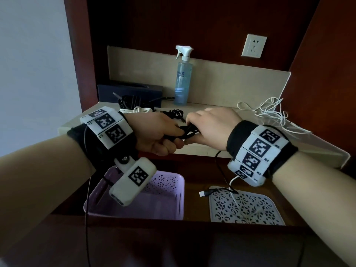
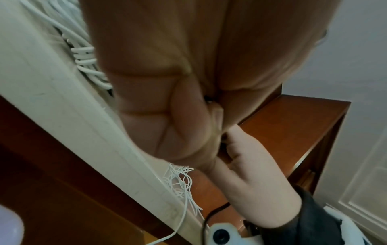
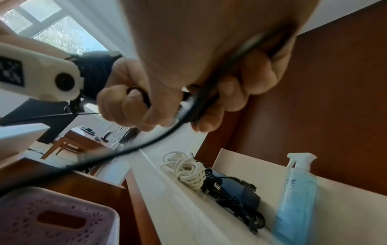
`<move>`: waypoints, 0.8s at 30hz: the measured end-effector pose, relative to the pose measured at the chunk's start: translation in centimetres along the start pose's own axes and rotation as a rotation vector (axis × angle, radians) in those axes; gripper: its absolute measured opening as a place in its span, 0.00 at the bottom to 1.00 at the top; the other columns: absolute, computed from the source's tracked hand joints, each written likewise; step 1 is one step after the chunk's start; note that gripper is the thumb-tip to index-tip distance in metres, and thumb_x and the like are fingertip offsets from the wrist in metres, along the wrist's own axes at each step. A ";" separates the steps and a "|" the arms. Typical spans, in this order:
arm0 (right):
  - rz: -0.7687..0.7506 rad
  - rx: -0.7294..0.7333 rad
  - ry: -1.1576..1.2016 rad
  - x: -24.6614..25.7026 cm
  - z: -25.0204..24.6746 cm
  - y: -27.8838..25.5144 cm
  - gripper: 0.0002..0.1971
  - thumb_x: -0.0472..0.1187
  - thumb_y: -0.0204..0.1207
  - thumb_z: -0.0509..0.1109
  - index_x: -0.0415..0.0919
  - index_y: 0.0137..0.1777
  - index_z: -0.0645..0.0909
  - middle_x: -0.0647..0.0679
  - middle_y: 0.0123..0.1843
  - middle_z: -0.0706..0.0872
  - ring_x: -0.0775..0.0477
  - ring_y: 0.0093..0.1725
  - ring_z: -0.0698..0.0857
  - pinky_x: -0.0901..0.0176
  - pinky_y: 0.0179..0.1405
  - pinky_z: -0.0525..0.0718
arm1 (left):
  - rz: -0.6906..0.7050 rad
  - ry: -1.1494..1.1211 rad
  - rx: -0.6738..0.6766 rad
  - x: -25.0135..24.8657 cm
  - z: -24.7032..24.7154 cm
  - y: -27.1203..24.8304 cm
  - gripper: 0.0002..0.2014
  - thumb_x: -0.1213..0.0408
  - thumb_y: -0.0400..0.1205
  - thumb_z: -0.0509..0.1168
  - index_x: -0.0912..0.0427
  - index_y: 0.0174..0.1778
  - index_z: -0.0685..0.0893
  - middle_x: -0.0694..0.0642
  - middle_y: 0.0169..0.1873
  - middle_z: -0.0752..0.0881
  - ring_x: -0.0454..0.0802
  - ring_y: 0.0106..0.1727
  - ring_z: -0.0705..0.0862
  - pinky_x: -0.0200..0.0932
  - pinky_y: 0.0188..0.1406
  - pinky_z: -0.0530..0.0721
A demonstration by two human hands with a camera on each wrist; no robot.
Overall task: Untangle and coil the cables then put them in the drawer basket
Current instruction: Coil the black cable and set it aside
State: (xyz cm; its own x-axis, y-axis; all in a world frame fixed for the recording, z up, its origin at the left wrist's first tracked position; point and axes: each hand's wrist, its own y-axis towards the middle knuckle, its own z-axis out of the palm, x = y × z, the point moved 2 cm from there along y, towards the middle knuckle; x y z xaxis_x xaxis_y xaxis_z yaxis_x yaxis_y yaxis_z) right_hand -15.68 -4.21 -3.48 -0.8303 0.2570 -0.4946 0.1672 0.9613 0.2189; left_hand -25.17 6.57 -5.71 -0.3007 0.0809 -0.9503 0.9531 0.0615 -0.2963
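Mid-coil: left hand (image 1: 159,134) & right hand (image 1: 210,126), centre of head view, both curl fingers round a thin black cable bundle (image 1: 187,132). Its loose tail hangs to a plug (image 1: 207,193), lower centre. Lilac perforated plastic drawer basket (image 1: 173,191) sits below, looks empty. Next, prob: wind in the tail w/o slackening loops, then lower it in.

A dark red-brown wooden alcove (image 1: 212,20) with a white wall socket (image 1: 254,46) backs the pale desk (image 1: 212,89), beside a plain white wall (image 1: 28,64) and a daylit window (image 3: 52,28).
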 end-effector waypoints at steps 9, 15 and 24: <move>-0.103 0.358 -0.071 0.3 0.2 1.3 0.17 0.59 0.82 0.53 0.48 0.50 0.77 0.54 0.32 0.73 0.50 0.36 0.76 0.60 0.30 0.68 | 0.034 1.108 -0.249 -0.6 0.8 0.3 0.11 0.59 0.87 0.56 0.63 0.54 0.77 0.51 0.35 0.81 0.43 0.30 0.76 0.29 0.26 0.71; -0.085 0.424 0.250 -1.3 1.1 2.1 0.16 0.54 0.82 0.58 0.42 0.48 0.79 0.53 0.34 0.75 0.51 0.37 0.74 0.68 0.30 0.66 | 0.123 1.266 -0.370 -0.7 0.8 1.0 0.09 0.58 0.88 0.51 0.59 0.56 0.73 0.49 0.35 0.73 0.42 0.31 0.71 0.33 0.27 0.66; -0.173 0.150 0.266 -3.6 -2.1 0.8 0.10 0.47 0.82 0.57 0.54 0.42 0.78 0.59 0.41 0.79 0.56 0.45 0.76 0.60 0.46 0.68 | 0.103 1.240 -0.274 0.6 0.9 1.2 0.07 0.58 0.87 0.55 0.54 0.55 0.76 0.50 0.43 0.78 0.47 0.44 0.76 0.39 0.45 0.72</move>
State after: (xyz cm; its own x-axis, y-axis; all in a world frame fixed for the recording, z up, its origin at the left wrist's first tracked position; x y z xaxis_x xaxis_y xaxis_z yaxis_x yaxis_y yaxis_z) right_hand -13.66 -4.60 0.30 -0.9594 0.0731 -0.2723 0.0717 0.9973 0.0151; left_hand -24.19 5.81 -6.69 -0.1982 0.9600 -0.1980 0.9800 0.1906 -0.0568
